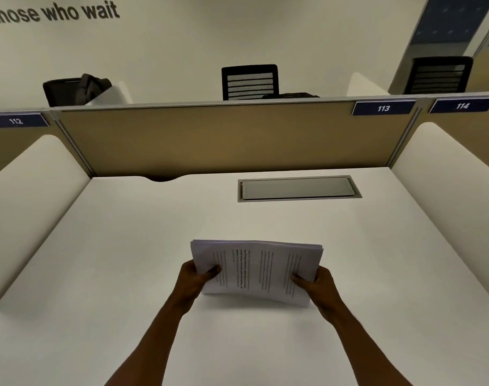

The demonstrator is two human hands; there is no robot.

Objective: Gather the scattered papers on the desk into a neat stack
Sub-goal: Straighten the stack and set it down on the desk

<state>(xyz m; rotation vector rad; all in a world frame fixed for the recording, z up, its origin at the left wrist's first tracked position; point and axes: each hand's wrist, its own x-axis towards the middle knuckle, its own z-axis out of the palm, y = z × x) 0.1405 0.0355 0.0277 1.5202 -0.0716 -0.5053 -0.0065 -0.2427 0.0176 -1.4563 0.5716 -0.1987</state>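
Both of your hands are on the thick sheaf of white printed paper sheets [256,270], held on edge near the front middle of the white desk surface [126,246], bottom edge apparently resting on it. Your left hand [194,277] has its fingers [211,271] closed on the left side, and your right hand [317,282] is clamped on the right side the same way. Looks like you're at the squaring-up step, since no loose sheets show anywhere else. The top edge still looks a bit fanned, so I'd guess next is a couple of taps, then lay it flat. Only container-ish thing around is the grey recessed cable hatch [299,188] further back, lid closed, so can't tell what's inside.
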